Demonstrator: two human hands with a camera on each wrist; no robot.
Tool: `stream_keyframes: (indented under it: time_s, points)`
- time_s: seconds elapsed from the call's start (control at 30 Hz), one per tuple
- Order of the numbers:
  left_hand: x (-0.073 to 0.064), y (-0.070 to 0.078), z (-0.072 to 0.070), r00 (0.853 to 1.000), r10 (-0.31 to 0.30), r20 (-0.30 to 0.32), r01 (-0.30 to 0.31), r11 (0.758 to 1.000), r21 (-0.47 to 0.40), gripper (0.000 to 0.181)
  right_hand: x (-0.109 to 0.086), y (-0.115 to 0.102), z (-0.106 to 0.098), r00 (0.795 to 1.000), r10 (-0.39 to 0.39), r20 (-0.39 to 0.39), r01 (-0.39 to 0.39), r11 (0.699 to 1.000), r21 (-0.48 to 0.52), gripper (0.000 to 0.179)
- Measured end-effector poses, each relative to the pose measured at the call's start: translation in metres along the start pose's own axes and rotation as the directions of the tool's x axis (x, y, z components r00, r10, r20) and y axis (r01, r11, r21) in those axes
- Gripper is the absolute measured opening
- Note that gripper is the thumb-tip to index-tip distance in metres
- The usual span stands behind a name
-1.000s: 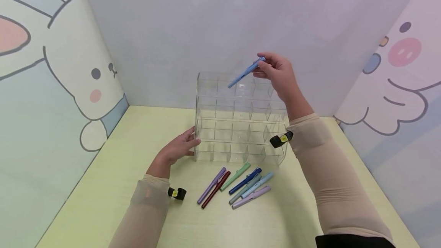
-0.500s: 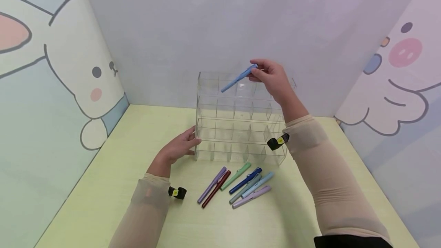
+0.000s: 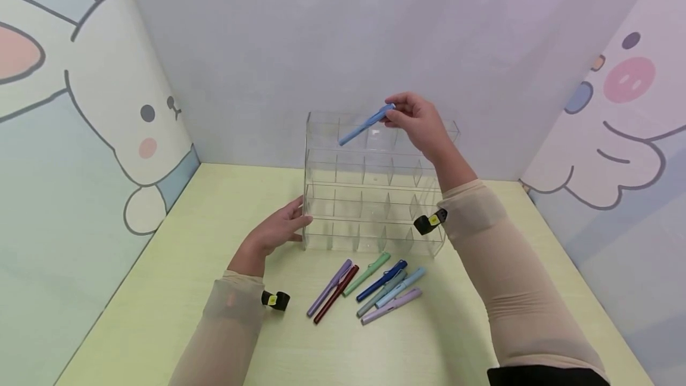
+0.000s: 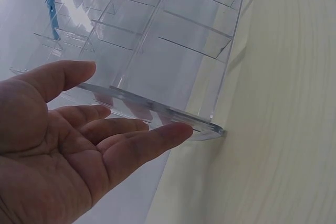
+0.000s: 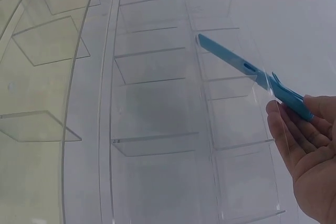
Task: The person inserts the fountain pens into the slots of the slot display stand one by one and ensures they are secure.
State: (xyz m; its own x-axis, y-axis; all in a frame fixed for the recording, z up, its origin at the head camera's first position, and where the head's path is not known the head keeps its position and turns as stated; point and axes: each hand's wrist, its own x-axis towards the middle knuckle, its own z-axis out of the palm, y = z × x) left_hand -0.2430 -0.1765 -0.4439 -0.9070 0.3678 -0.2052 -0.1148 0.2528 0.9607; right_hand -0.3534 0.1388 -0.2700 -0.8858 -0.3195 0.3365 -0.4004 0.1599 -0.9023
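Pinched between thumb and fingers of my right hand (image 3: pixel 420 124) is a light blue pen (image 3: pixel 364 127) with a clip. It slants down to the left across the top tier of a clear, tiered acrylic pen rack (image 3: pixel 321 210). From the right wrist view, the pen (image 5: pixel 239 62) overlaps the upper compartments, its clip close to the fingers. My left hand (image 3: pixel 276 231) rests at the rack's left side. The left wrist view has those fairly straight fingers (image 4: pixel 142 148) along the side panel, with the thumb by its edge.
On the table (image 3: pixel 300 350) before the rack lie several pens: a purple pen (image 3: pixel 328 290), a dark red pen (image 3: pixel 334 295), a green pen (image 3: pixel 367 274), a navy pen (image 3: pixel 382 282), others in blue and lilac. A wall (image 3: pixel 257 76) stands behind the rack.
My right hand has moved left and slightly down with the blue pen, over the rack's top tier. The left hand and the pens on the table stay as they were.
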Motion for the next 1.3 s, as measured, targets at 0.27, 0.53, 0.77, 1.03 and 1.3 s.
stream_keyframes:
  time_s: [0.27, 0.53, 0.77, 1.03, 1.3]
  points:
    - [0.001, 0.003, -0.001, 1.0, 0.009, 0.0, -0.009, 1.0, 0.0, 0.074, 0.0, -0.002, 0.002, 1.0, -0.014, -0.008, 0.013, 0.997, -0.073, 0.036]
    - [-0.002, 0.006, -0.001, 1.0, 0.007, -0.002, -0.007, 1.0, -0.006, 0.073, -0.001, -0.005, 0.003, 0.999, -0.005, -0.037, 0.0, 0.993, -0.119, 0.038]
    - [-0.003, 0.008, -0.003, 1.0, 0.008, -0.001, -0.008, 1.0, -0.018, 0.071, 0.0, -0.008, 0.006, 1.0, -0.015, -0.026, 0.011, 0.99, -0.142, 0.036]
    - [-0.002, 0.002, -0.001, 1.0, -0.003, 0.012, 0.003, 1.0, -0.021, 0.075, -0.002, -0.003, 0.001, 1.0, -0.021, 0.011, 0.024, 0.943, -0.333, 0.049]
    - [-0.003, 0.007, 0.001, 1.0, 0.004, 0.013, -0.004, 1.0, -0.015, 0.074, -0.022, -0.019, -0.002, 0.994, -0.104, -0.043, 0.089, 0.958, -0.271, 0.051]
